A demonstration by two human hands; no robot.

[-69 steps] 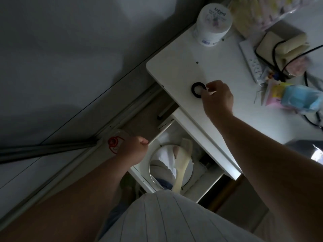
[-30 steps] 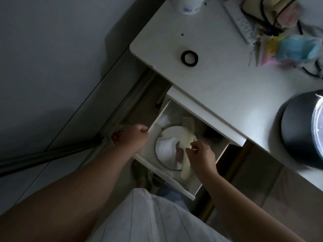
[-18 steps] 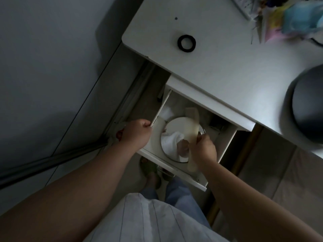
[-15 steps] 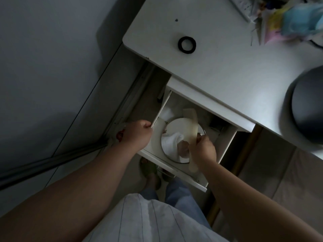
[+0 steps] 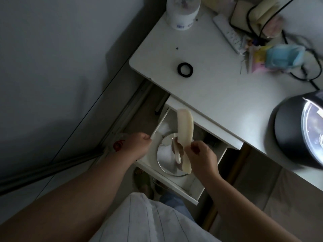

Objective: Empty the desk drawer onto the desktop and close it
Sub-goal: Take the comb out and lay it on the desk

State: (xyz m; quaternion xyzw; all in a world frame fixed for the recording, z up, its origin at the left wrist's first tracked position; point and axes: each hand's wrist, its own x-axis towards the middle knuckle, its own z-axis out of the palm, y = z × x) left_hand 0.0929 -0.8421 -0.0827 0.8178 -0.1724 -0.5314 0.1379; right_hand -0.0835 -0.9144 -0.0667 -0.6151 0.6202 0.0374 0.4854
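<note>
The white desk drawer (image 5: 167,184) stands pulled out below the white desktop (image 5: 218,91). My left hand (image 5: 138,145) grips the drawer's left side wall. My right hand (image 5: 201,158) is shut on a long cream spatula-like tool (image 5: 186,130), lifted above the drawer with its broad end pointing toward the desk edge. Inside the drawer lies a round mirror (image 5: 166,159) with a small white spoon-shaped piece (image 5: 177,155) on it. A black ring (image 5: 185,69) lies on the desktop.
On the desktop stand a white cylindrical container (image 5: 182,13), a white remote (image 5: 229,34), black cables, a blue packet (image 5: 283,56) and a black round appliance (image 5: 300,130) at the right. A grey wall and floor rail run along the left.
My right hand put the black ring on the desktop, reached into the drawer, took hold of the cream tool and has now lifted it up off the mirror. My left hand stayed on the drawer.
</note>
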